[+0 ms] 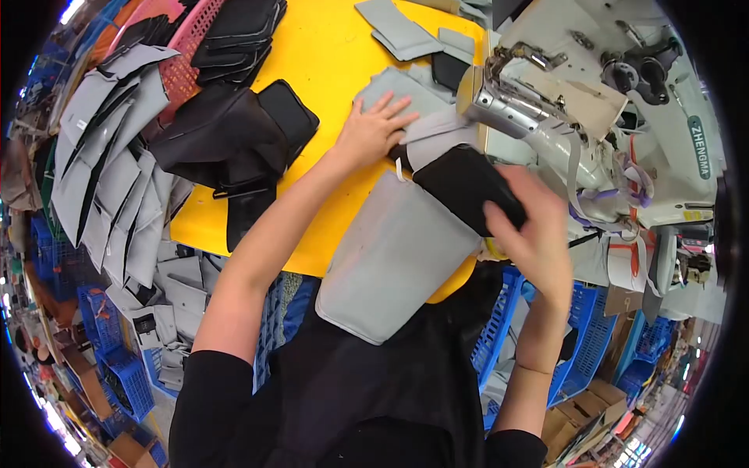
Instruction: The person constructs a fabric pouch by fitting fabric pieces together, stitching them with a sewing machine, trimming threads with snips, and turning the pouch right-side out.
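My left hand (378, 131) lies with spread fingers on grey fabric pieces (413, 97) on the yellow table (324, 58). At the right, my right hand (534, 226), blurred by motion, grips the end of a black padded piece (466, 187) between thumb and fingers. That black piece joins or overlaps a large grey panel (398, 253), which hangs over the table's front edge towards my lap. A small white tab (399, 169) shows at the panel's upper corner. The metal arm of a sewing machine (507, 105) is just beyond the black piece.
Black pieces (238, 39) are stacked at the back left, beside a pink basket (178, 74). A black bag-like item (226, 136) lies left of my forearm. Grey panels (117, 164) pile up at the far left. Blue crates (577, 343) stand below the table.
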A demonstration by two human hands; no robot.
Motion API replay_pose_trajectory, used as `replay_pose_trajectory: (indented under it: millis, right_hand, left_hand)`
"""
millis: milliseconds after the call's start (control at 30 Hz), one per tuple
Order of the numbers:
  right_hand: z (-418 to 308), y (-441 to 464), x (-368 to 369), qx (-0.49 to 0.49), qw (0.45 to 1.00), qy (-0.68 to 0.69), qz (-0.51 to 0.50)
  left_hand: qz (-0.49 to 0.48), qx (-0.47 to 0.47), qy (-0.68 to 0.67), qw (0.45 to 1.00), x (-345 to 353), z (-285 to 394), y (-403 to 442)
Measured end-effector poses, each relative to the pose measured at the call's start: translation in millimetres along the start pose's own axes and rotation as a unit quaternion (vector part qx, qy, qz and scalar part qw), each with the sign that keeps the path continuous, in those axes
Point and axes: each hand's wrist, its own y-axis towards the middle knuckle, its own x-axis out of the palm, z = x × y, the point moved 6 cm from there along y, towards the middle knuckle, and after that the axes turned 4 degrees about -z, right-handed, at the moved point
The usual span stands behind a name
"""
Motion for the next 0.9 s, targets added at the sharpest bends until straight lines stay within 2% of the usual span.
replay_pose_trajectory:
  millis: [67, 167, 200, 233, 267, 300, 333, 400, 467, 500, 600, 700, 800, 867, 900]
  right_hand:
    - [-13.8, -3.8, -15.6, -0.003, 1.000, -0.021, 0.004]
    - [-22.0, -11.5, -32.2, -0.013, 0.997, -0.063, 0.033]
    - [-23.7, -10.9, -30.6, -0.039, 0.994, -0.099, 0.035]
    - [-24.5, -8.7, -27.6, -0.067, 0.988, -0.134, 0.036]
    - [-25.8, -7.8, -24.2, -0.095, 0.981, -0.167, 0.037]
    - [-23.0, -7.6, -22.2, -0.085, 0.982, -0.162, 0.042]
    - [-25.1, -7.6, -21.0, -0.115, 0.982, -0.136, 0.060]
    - [-31.6, -10.1, -19.5, -0.177, 0.976, -0.086, 0.095]
    - [-36.8, -10.9, -16.5, -0.183, 0.976, -0.065, 0.100]
    - [-40.8, -10.9, -15.6, -0.201, 0.974, -0.048, 0.098]
    - [-42.2, -16.9, -13.7, -0.224, 0.968, -0.009, 0.109]
    - [-34.4, -24.7, -12.7, -0.232, 0.963, 0.043, 0.129]
    - [-8.5, -26.0, 12.4, -0.111, 0.982, 0.062, -0.142]
    - [-7.5, -25.6, 17.6, -0.115, 0.978, 0.066, -0.163]
    - [-8.0, -25.0, 21.9, -0.120, 0.973, 0.068, -0.186]
  left_hand:
    - [0.016, -0.001, 0.029, 0.999, 6.0, 0.8, 1.8]
    - [-0.065, -0.023, -0.248, 0.966, -4.7, -3.4, 24.9]
    - [-0.074, -0.015, -0.254, 0.964, -26.6, 7.0, 31.3]
    - [-0.273, -0.096, -0.339, 0.895, -37.7, 22.7, 27.2]
    - [-0.459, -0.173, -0.399, 0.775, -46.2, 41.8, 6.1]
    - [-0.397, -0.110, -0.424, 0.806, -68.5, 56.4, 3.2]
    - [-0.333, -0.045, -0.445, 0.830, -91.6, 69.4, -1.3]
    - [-0.226, 0.011, -0.430, 0.874, -132.7, 88.4, -15.0]
    - [-0.256, 0.113, -0.493, 0.824, -168.7, 111.1, -14.2]
    - [-0.261, 0.113, -0.493, 0.823, -177.8, 113.6, -14.7]
    - [-0.253, 0.153, -0.433, 0.851, -199.5, 118.7, -15.7]
    - [-0.227, 0.116, -0.400, 0.881, -197.8, 118.2, -31.5]
    - [-0.186, 0.070, -0.369, 0.908, -204.2, 126.2, -41.3]
    - [-0.132, 0.017, -0.338, 0.932, -207.6, 128.5, -40.4]
    - [-0.134, 0.020, -0.340, 0.930, -206.1, 131.3, -37.0]
